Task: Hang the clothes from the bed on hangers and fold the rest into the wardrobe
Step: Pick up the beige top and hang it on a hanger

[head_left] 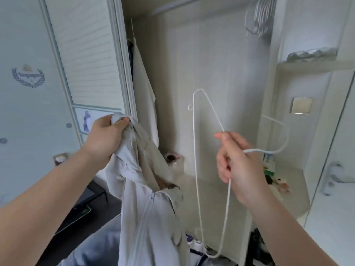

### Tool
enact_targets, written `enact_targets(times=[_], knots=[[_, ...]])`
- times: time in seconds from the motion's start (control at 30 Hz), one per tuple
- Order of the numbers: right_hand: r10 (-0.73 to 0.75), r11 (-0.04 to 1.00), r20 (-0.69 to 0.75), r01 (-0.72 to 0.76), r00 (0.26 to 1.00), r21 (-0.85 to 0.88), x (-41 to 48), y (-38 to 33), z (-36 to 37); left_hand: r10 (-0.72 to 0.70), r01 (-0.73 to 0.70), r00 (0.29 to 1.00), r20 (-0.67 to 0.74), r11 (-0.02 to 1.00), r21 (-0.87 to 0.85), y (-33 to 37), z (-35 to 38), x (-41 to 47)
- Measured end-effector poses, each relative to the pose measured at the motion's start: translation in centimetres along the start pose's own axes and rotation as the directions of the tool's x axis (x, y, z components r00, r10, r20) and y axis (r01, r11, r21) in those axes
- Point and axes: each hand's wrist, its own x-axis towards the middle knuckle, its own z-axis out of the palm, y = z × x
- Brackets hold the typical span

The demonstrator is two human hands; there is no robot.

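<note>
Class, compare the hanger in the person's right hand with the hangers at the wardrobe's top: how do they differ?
The held hanger is single, the top hangers bunched. The held hanger stands on end in the right hand; the top hangers hang. Both carry no clothes.

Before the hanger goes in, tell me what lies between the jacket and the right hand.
Head view: between jacket and right hand, only the hanger itself, its long wire, crosses; behind it, the wardrobe's pale back panel.
</note>
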Motion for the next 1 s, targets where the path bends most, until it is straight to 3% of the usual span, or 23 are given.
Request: enact_targets(times=[0.23, 0.37, 0.57, 0.73, 0.87, 0.93, 1.0], knots=[[0.188, 0.974, 0.111, -0.171, 0.976, -0.146, -8.3, 4.2, -3.0, -0.253, 0.253, 0.967, 0.005, 0.966, 0.05, -10.2, -2.4, -7.8], [0.359, 0.917, 0.228, -0.297, 0.905, -0.266, -14.6, 5.6, -5.5, -0.36, 0.356, 0.933, 0.025, 0.929, 0.1, -15.1, -3.2, -12.4], [0.574, 0.772, 0.294, -0.385, 0.764, -0.506, -22.0, 7.3, -6.9, -0.428, 0.359, 0.887, 0.171, 0.874, 0.328, -18.4, -1.9, -18.6], [0.612, 0.69, 0.28, -0.327, 0.739, -0.646, -24.0, 8.6, -6.8, -0.462, 0.281, 0.797, 0.39, 0.854, 0.438, -17.3, 0.6, -22.5], [0.617, 0.688, 0.335, -0.282, 0.712, -0.668, -24.3, 9.5, -5.7, -0.429, 0.24, 0.734, 0.527, 0.889, 0.39, -15.1, 2.2, -24.7], [0.64, 0.697, 0.346, -0.33, 0.686, -0.636, -24.5, 10.2, -4.7, -0.41, 0.248, 0.699, 0.586, 0.908, 0.339, -13.9, 3.0, -25.7], [0.621, 0.723, 0.299, -0.382, 0.725, -0.576, -24.7, 10.7, -4.0, -0.394, 0.254, 0.695, 0.601, 0.917, 0.307, -13.2, 3.5, -26.2]])
